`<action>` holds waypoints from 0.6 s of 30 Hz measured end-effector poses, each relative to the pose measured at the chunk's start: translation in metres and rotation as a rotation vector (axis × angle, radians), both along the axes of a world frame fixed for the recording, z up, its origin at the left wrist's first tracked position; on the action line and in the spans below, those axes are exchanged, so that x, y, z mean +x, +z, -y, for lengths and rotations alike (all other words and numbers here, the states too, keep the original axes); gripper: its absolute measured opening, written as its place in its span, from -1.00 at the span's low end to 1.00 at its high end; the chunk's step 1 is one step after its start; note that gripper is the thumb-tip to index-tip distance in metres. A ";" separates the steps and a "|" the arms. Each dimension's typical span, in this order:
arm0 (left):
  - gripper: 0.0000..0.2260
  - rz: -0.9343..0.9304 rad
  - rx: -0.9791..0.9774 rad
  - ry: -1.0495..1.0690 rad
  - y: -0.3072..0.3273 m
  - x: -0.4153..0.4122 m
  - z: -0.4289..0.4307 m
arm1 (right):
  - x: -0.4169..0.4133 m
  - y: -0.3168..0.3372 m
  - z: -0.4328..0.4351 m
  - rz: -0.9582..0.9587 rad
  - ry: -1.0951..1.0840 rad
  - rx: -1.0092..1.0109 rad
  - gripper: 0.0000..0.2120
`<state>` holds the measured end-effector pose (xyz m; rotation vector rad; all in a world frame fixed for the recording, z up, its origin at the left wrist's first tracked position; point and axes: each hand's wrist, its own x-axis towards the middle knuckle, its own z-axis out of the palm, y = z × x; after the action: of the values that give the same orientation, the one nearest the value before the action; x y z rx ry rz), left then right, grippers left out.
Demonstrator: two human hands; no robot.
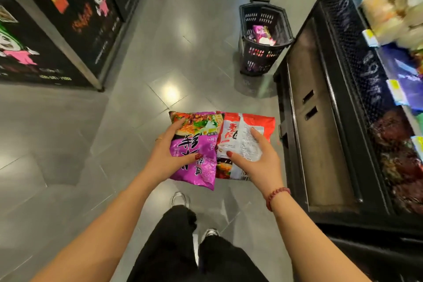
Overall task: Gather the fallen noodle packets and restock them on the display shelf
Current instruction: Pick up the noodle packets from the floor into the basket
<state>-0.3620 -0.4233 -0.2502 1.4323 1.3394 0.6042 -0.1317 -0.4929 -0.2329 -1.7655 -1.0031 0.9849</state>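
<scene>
Carrying step: left hand (163, 155) grips purple packet (194, 151), right hand (254, 155) grips red packet (245, 142), both held side by side above floor (148, 52); more in basket (263, 36); next, turn to shelf (366, 75), slot them in

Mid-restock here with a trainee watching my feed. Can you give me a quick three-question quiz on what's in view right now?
1. True or false: the left hand holds the purple packet, and the right hand holds the red packet.
2. Pick one: the basket stands A) on the floor beside the shelf; B) on top of the shelf; C) hooked over an arm.
3. Fill in: inside the basket lie more ___.

Key: 1 true; 2 A; 3 packets.
</scene>
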 end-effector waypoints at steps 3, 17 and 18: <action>-0.20 -0.019 0.022 0.009 -0.005 0.011 -0.065 | 0.010 -0.007 -0.065 0.002 -0.011 -0.008 -0.23; -0.20 -0.089 0.095 -0.146 0.006 0.074 -0.415 | 0.057 0.013 -0.380 0.068 -0.161 0.009 -0.23; -0.20 -0.085 0.084 -0.160 0.006 0.083 -0.434 | 0.063 0.014 -0.397 0.077 -0.177 0.000 -0.24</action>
<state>-0.2792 0.0106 -0.2445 1.6319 1.2630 0.5045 -0.0687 -0.0964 -0.2189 -1.8687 -0.8769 0.8116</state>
